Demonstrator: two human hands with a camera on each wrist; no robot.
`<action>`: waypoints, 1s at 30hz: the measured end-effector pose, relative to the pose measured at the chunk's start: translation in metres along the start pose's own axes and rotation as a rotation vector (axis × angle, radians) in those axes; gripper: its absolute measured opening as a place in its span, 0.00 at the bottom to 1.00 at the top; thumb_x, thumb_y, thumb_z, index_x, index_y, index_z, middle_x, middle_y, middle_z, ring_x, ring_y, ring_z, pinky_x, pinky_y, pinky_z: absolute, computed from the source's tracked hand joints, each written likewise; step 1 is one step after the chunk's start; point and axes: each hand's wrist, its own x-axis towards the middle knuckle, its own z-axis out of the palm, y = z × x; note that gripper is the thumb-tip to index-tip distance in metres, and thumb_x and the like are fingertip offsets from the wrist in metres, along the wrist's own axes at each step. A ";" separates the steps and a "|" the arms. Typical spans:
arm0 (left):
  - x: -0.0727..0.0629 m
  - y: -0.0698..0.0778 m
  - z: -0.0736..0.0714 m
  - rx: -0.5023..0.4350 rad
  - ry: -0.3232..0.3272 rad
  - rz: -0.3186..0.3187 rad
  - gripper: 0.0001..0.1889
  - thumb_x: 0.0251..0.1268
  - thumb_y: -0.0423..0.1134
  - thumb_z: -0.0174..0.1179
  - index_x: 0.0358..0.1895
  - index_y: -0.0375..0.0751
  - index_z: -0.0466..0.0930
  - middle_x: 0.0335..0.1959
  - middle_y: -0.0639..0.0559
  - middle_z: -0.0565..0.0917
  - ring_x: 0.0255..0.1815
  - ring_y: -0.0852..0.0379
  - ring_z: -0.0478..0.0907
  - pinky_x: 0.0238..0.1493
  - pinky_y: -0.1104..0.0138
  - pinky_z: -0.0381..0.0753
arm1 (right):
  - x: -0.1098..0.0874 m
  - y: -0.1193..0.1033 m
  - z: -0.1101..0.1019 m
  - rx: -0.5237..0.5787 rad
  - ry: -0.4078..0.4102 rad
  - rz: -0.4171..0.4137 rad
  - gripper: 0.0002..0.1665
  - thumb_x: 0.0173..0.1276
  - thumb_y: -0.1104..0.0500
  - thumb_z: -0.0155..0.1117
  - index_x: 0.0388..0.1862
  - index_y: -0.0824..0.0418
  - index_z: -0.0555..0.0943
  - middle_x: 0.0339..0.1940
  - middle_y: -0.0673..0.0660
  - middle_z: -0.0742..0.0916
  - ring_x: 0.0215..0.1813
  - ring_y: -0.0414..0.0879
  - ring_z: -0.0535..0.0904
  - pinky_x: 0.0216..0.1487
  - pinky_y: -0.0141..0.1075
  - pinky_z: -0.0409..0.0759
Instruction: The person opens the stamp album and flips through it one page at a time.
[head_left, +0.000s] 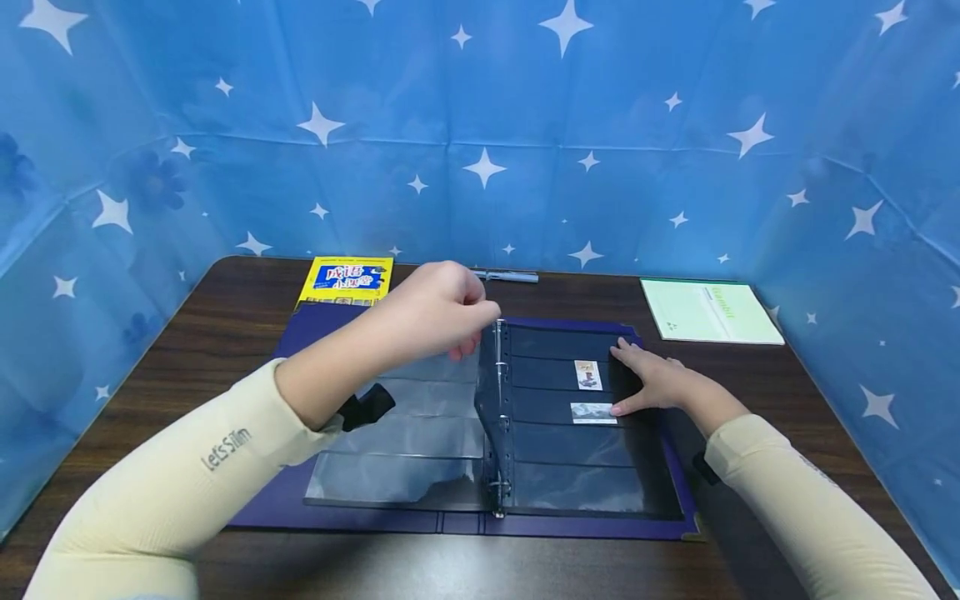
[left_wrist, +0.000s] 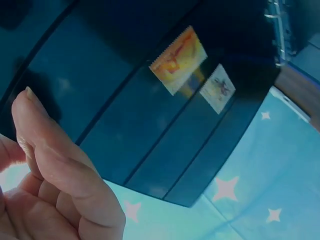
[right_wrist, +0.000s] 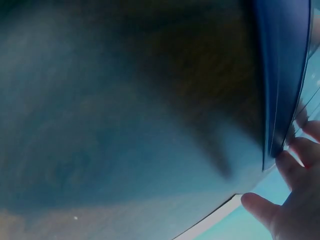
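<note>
An open stamp album (head_left: 352, 518) with a purple cover lies on the table. My left hand (head_left: 438, 308) holds a black pocket page (head_left: 487, 408) raised nearly edge-on by the binder rings (head_left: 501, 400). In the left wrist view, curled fingers are at that page's edge, and an orange-yellow stamp (left_wrist: 179, 60) and a paler stamp (left_wrist: 217, 89) sit in its strips. My right hand (head_left: 660, 379) rests spread on the right page's outer edge. Its thumb is at a grey stamp (head_left: 592, 413), below another small stamp (head_left: 588, 375). Clear pocket strips (head_left: 397, 433) cover the left page.
A yellow book (head_left: 347, 279) stands out behind the album's left side. A pale green notebook (head_left: 712, 312) lies at the back right. Behind the album is a pen-like item (head_left: 510, 277). Blue star-patterned cloth (head_left: 480, 100) surrounds the dark wooden table (head_left: 172, 358).
</note>
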 end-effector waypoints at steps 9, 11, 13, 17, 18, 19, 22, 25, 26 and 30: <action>-0.024 -0.045 -0.015 -0.073 0.024 -0.074 0.16 0.67 0.37 0.47 0.20 0.36 0.75 0.16 0.46 0.79 0.19 0.52 0.78 0.20 0.65 0.70 | 0.000 0.003 0.005 0.038 0.029 -0.006 0.68 0.44 0.34 0.72 0.74 0.66 0.51 0.74 0.67 0.49 0.73 0.64 0.43 0.60 0.70 0.43; -0.031 -0.058 -0.018 -0.090 0.027 -0.100 0.16 0.67 0.36 0.47 0.21 0.36 0.74 0.16 0.45 0.78 0.19 0.51 0.78 0.21 0.65 0.71 | 0.000 0.003 0.005 0.050 0.032 -0.011 0.68 0.44 0.34 0.72 0.74 0.66 0.51 0.74 0.67 0.49 0.73 0.64 0.42 0.60 0.70 0.43; -0.038 -0.073 -0.021 -0.102 0.034 -0.131 0.16 0.67 0.36 0.46 0.21 0.36 0.73 0.15 0.46 0.77 0.19 0.51 0.77 0.21 0.65 0.73 | 0.000 0.004 0.006 0.061 0.033 -0.012 0.68 0.44 0.34 0.73 0.74 0.66 0.51 0.75 0.67 0.49 0.73 0.64 0.42 0.60 0.70 0.42; -0.053 -0.107 -0.021 -0.103 0.064 -0.188 0.16 0.67 0.36 0.46 0.20 0.36 0.71 0.13 0.48 0.74 0.18 0.52 0.75 0.22 0.63 0.77 | -0.001 0.005 0.006 0.082 0.033 -0.015 0.68 0.44 0.34 0.73 0.74 0.66 0.50 0.75 0.67 0.49 0.73 0.64 0.41 0.59 0.70 0.42; -0.056 -0.116 -0.019 -0.112 0.070 -0.205 0.16 0.67 0.36 0.46 0.20 0.36 0.70 0.13 0.48 0.74 0.17 0.52 0.75 0.22 0.63 0.77 | -0.001 0.005 0.006 0.086 0.034 -0.015 0.68 0.44 0.34 0.73 0.74 0.66 0.50 0.75 0.67 0.49 0.73 0.64 0.41 0.59 0.70 0.41; -0.060 -0.125 -0.017 -0.123 0.077 -0.224 0.16 0.68 0.36 0.46 0.20 0.36 0.70 0.13 0.48 0.73 0.17 0.52 0.75 0.21 0.62 0.78 | -0.002 0.005 0.006 0.088 0.036 -0.014 0.68 0.44 0.34 0.73 0.74 0.66 0.51 0.75 0.67 0.49 0.73 0.64 0.41 0.59 0.70 0.41; -0.069 -0.151 -0.005 -0.192 0.084 -0.303 0.16 0.69 0.38 0.46 0.22 0.35 0.71 0.14 0.49 0.74 0.17 0.53 0.76 0.21 0.61 0.79 | -0.002 0.004 0.006 0.112 0.037 -0.020 0.67 0.45 0.36 0.73 0.74 0.66 0.50 0.75 0.67 0.48 0.73 0.64 0.40 0.59 0.70 0.40; -0.077 -0.173 0.011 -0.271 0.079 -0.412 0.16 0.70 0.41 0.47 0.26 0.34 0.71 0.15 0.50 0.73 0.17 0.54 0.76 0.20 0.60 0.78 | -0.002 0.005 0.007 0.126 0.036 -0.027 0.66 0.46 0.38 0.74 0.74 0.66 0.50 0.75 0.67 0.48 0.73 0.64 0.40 0.60 0.70 0.41; -0.079 -0.179 0.017 -0.283 0.077 -0.444 0.15 0.69 0.42 0.49 0.27 0.34 0.71 0.16 0.50 0.73 0.18 0.54 0.76 0.19 0.60 0.78 | -0.002 0.005 0.007 0.128 0.035 -0.029 0.66 0.47 0.38 0.74 0.74 0.66 0.50 0.75 0.67 0.48 0.73 0.64 0.40 0.60 0.70 0.41; -0.085 -0.197 0.035 -0.224 0.069 -0.514 0.16 0.62 0.44 0.60 0.26 0.37 0.66 0.16 0.50 0.68 0.16 0.56 0.70 0.15 0.62 0.76 | -0.002 0.005 0.006 0.113 0.040 -0.030 0.66 0.46 0.37 0.73 0.74 0.66 0.51 0.75 0.67 0.48 0.73 0.65 0.41 0.60 0.70 0.43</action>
